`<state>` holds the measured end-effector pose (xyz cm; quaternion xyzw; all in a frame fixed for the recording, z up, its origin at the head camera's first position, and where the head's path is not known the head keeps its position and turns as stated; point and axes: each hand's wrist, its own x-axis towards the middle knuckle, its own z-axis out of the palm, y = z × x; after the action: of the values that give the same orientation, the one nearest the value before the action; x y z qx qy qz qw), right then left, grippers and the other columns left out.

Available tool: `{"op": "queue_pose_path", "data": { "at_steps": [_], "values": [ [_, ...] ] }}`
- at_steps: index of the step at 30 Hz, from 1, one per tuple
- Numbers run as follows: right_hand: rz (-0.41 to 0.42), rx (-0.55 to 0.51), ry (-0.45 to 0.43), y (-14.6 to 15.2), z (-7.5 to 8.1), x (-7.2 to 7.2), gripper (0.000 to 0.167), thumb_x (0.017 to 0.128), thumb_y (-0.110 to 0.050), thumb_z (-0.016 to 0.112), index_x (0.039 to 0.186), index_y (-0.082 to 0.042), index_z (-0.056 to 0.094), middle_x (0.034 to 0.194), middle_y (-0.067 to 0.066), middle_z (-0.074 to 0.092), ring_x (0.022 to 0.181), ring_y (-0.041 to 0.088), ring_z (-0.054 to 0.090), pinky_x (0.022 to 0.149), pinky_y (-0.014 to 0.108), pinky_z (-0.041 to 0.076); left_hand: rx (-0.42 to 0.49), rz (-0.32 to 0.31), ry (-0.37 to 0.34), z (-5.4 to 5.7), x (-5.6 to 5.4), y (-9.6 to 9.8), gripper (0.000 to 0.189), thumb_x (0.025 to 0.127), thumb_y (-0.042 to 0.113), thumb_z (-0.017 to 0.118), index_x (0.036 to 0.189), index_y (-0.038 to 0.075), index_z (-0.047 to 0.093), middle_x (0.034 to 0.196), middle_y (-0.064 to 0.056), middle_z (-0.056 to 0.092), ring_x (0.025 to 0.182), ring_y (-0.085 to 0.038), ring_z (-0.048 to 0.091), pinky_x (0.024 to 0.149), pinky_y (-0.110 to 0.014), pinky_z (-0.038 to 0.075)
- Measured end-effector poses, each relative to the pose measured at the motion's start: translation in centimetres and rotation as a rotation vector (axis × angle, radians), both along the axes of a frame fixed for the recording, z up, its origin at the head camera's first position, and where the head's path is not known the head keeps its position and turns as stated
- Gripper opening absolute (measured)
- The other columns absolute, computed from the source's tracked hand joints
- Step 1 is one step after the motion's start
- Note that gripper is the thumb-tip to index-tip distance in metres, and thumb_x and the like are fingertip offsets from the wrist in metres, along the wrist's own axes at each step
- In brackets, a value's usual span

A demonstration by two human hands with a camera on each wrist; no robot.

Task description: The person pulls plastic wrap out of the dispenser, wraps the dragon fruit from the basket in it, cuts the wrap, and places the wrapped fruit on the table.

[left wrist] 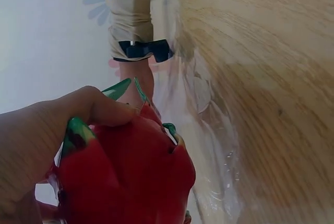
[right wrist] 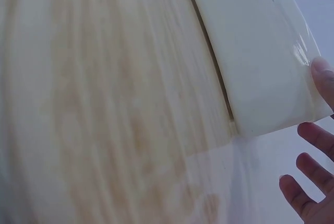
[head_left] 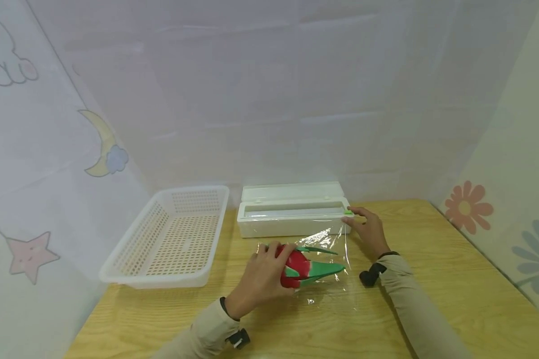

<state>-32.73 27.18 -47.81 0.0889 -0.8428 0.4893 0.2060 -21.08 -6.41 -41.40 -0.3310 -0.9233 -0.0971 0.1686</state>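
My left hand [head_left: 265,271] grips a red dragon fruit [head_left: 298,262] with green pointed scales, its tips toward the right. In the left wrist view the thumb lies over the red skin of the dragon fruit [left wrist: 130,172]. Clear cling film [head_left: 325,242] stretches from the front of a white cling film box [head_left: 269,229] onto the table, under and around the fruit. My right hand [head_left: 370,232] pinches the box's right end, a finger at the green slider [head_left: 348,212]. The right wrist view shows the thumb [right wrist: 322,72] on the box's front face, other fingers spread past its end.
A white plastic basket [head_left: 213,244] with perforated walls stands left of the box. The box's lid [head_left: 292,191] is raised at the back, near the curtain-like backdrop [head_left: 269,124]. Wood-grain table [head_left: 431,259] extends right of the right arm.
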Motion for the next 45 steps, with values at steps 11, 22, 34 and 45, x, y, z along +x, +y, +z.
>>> {"op": "queue_pose_path", "data": {
  "at_steps": [11,22,34,45],
  "values": [
    [-0.005,-0.015,0.009,-0.1,-0.2,-0.1,0.043,0.092,-0.019,0.073,0.128,0.001,0.063,0.136,0.022,0.058,0.129,0.040,0.046,0.093,0.048,0.043,-0.041,0.020,0.117,-1.4,-0.7,1.4,0.094,0.063,0.055,0.088,0.141,0.024,0.046,0.120,-0.009,0.055,0.103,-0.030,0.054,0.077,-0.044,0.051],
    [0.000,-0.005,0.031,-0.5,-0.2,-0.4,0.041,0.092,-0.018,0.073,0.129,-0.001,0.064,0.134,0.021,0.059,0.127,0.038,0.048,0.090,0.040,0.044,-0.101,0.040,0.213,-3.0,-1.4,1.8,0.094,0.063,0.054,0.088,0.142,0.025,0.047,0.119,-0.006,0.055,0.101,-0.028,0.052,0.072,-0.040,0.045],
    [-0.006,-0.016,0.030,-0.4,0.0,-0.1,0.043,0.094,-0.020,0.072,0.130,0.001,0.063,0.136,0.023,0.056,0.127,0.043,0.045,0.093,0.049,0.044,-0.099,0.036,0.192,-2.9,-1.5,2.1,0.096,0.070,0.056,0.085,0.151,0.029,0.042,0.129,-0.006,0.055,0.110,-0.031,0.052,0.075,-0.043,0.050],
    [-0.018,-0.028,0.038,-0.2,-0.5,0.0,0.041,0.094,-0.018,0.072,0.130,0.000,0.063,0.135,0.020,0.059,0.123,0.038,0.047,0.087,0.031,0.042,-0.047,0.000,0.022,-2.7,-1.8,1.7,0.097,0.076,0.056,0.082,0.155,0.026,0.034,0.150,-0.015,0.043,0.137,-0.045,0.037,0.094,-0.063,0.044]
  ]
}}
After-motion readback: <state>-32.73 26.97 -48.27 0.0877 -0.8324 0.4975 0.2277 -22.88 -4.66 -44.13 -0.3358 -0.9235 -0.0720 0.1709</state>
